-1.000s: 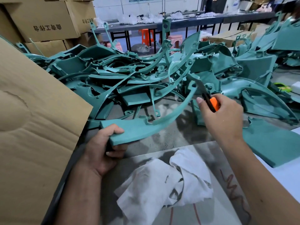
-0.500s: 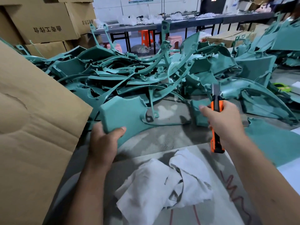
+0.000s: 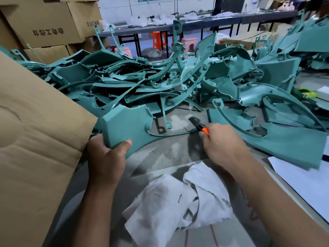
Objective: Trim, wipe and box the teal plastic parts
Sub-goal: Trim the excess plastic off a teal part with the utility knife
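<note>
Teal part, mid-frame: left hand gripping; right hand, clutching knife, now lowering blade to rim; trimming resuming.

Both hands, left and right, apparently curled in grips.

The left hand grips the broad end of a teal part at nine o'clock. The right hand holds an orange knife against its thin arm. A white rag lies at six o'clock on the bench.
</note>
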The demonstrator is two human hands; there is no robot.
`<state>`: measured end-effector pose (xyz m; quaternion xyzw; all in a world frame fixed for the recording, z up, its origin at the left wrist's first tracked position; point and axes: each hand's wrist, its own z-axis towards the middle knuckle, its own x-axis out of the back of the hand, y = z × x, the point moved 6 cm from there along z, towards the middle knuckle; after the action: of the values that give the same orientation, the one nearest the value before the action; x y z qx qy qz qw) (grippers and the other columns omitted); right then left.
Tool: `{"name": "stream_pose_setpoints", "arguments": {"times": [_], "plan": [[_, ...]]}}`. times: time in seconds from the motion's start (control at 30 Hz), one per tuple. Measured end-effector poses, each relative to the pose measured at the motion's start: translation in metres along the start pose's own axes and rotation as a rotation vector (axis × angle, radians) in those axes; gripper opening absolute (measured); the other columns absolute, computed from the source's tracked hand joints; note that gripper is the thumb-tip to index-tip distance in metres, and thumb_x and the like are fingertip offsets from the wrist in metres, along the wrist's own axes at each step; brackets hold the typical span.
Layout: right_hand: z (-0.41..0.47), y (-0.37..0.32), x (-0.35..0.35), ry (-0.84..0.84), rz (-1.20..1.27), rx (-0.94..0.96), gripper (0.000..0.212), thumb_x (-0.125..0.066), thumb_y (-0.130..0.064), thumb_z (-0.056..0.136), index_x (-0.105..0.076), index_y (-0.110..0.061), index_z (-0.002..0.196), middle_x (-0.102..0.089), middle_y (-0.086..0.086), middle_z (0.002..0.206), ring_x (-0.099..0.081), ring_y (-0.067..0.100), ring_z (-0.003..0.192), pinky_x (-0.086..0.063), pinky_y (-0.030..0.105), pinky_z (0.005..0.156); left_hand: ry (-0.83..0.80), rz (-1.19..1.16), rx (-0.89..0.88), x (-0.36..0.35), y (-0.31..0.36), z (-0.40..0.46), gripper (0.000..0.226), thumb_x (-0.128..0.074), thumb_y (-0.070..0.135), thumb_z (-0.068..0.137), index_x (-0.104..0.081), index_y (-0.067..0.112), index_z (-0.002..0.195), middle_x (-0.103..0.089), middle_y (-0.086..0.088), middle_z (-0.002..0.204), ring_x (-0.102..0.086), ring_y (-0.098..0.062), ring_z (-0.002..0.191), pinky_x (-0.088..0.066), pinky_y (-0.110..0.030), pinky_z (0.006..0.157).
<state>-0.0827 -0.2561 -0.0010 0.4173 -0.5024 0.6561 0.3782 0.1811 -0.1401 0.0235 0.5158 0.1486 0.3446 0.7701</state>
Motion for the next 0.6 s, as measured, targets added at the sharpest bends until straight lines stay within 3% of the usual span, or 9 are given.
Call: {"name": "stream_pose_setpoints", "arguments": {"times": [0.13, 0.27, 0.37, 0.47, 0.6], "plan": [[-0.001, -0.004, -0.004, -0.050, -0.012, -0.009, 0.032, -0.050, -0.038, 0.106, -0.057, -0.014, 0.085, -0.055, 0.004, 0.073, -0.052, 0.026, 0.064, -0.032, 0.034, 0.051, 0.013, 0.003, -0.006, 0.001, -0.003, 0.000, 0.022, -0.070, 0.013, 0.063, -0.075, 0.035, 0.063, -0.069, 0.026, 0.063, -0.063, 0.010, 0.057, -0.048, -0.009, 0.051], [0.002, -0.003, -0.006, -0.064, -0.026, -0.043, 0.031, -0.053, -0.035, 0.105, -0.056, -0.015, 0.082, -0.055, 0.004, 0.071, -0.050, 0.023, 0.060, -0.027, 0.030, 0.046, 0.006, 0.023, -0.026, 0.001, -0.001, -0.001, 0.032, -0.069, 0.016, 0.064, -0.075, 0.047, 0.069, -0.068, 0.027, 0.062, -0.062, 0.009, 0.056, -0.048, -0.011, 0.051], [0.006, 0.003, -0.006, -0.081, -0.011, -0.127, 0.031, -0.054, -0.032, 0.103, -0.051, -0.017, 0.076, -0.054, 0.005, 0.072, -0.050, 0.022, 0.060, -0.031, 0.032, 0.049, 0.003, 0.034, -0.045, 0.002, -0.001, -0.001, 0.032, -0.069, 0.016, 0.064, -0.075, 0.047, 0.069, -0.068, 0.028, 0.062, -0.063, 0.009, 0.056, -0.048, -0.010, 0.051], [0.007, 0.008, -0.002, -0.062, -0.002, -0.136, 0.024, -0.054, -0.030, 0.104, -0.061, -0.013, 0.087, -0.058, 0.006, 0.075, -0.058, 0.028, 0.068, -0.042, 0.035, 0.059, 0.023, 0.023, -0.019, 0.005, -0.005, -0.002, 0.015, -0.069, 0.016, 0.063, -0.073, 0.030, 0.063, -0.069, 0.026, 0.063, -0.063, 0.009, 0.057, -0.048, -0.010, 0.051], [0.003, 0.001, 0.001, 0.020, 0.007, -0.014, 0.017, -0.057, -0.031, 0.103, -0.053, -0.015, 0.106, -0.058, 0.006, 0.081, -0.055, 0.032, 0.073, -0.043, 0.038, 0.062, 0.019, 0.038, -0.034, 0.004, -0.001, -0.002, 0.023, -0.069, 0.017, 0.064, -0.075, 0.039, 0.066, -0.069, 0.026, 0.062, -0.063, 0.008, 0.056, -0.048, -0.010, 0.050]]}}
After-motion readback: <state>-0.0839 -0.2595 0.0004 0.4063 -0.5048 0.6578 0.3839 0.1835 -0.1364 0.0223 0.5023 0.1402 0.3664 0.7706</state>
